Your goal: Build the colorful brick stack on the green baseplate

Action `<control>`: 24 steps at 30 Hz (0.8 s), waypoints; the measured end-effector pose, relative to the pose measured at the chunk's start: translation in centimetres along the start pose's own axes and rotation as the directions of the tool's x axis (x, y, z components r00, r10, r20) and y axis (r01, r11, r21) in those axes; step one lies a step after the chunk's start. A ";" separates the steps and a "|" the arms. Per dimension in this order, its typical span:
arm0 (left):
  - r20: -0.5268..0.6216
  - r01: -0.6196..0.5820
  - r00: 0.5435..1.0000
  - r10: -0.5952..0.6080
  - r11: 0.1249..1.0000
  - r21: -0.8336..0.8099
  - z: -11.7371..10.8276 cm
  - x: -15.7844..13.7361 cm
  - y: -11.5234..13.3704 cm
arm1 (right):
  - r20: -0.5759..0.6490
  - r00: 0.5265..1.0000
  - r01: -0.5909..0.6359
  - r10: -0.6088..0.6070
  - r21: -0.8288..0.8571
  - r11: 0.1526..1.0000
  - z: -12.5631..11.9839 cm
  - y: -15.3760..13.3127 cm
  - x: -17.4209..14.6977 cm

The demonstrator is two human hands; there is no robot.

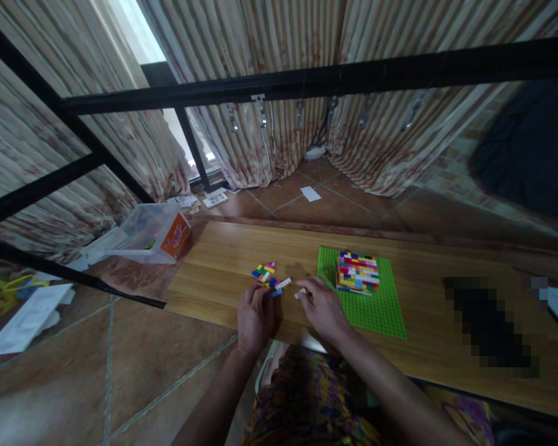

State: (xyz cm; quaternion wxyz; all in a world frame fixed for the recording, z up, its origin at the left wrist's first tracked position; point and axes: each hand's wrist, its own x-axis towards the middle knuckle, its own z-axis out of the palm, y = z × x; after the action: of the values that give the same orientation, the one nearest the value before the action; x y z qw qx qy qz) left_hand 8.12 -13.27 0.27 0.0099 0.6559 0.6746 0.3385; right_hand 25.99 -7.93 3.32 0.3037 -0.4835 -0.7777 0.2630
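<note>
My left hand [255, 319] is low over the wooden table, its fingers closed around the end of a light blue brick [276, 293]. Just beyond those fingertips lies a white brick [283, 284]; whether the two bricks touch, I cannot tell. A small white brick [300, 293] is pinched in my right hand [323, 310], to the right of the left hand. Past my left hand is a loose pile of coloured bricks [263, 271]. To the right, a many-coloured block built of bricks [358, 271] stands on a green baseplate [384, 316].
The wooden table [214, 260] runs left to right before me. A clear plastic box [144, 223] with an orange label stands off its left end. A black metal frame [288, 85] crosses above the far side, curtains behind. A pixelated dark object [490, 328] lies at the right.
</note>
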 end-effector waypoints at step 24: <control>0.007 0.007 1.000 -0.007 1.000 0.030 0.3 0.1 -0.3 | -0.172 0.982 -0.065 0.083 0.112 0.992 -1.6 1.1 -2.0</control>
State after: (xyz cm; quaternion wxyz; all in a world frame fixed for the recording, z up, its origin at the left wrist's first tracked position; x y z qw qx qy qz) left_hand 7.99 -13.02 -0.01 0.0037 0.6549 0.6819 0.3259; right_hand 28.49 -9.08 3.20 0.3863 -0.5167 -0.7144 0.2711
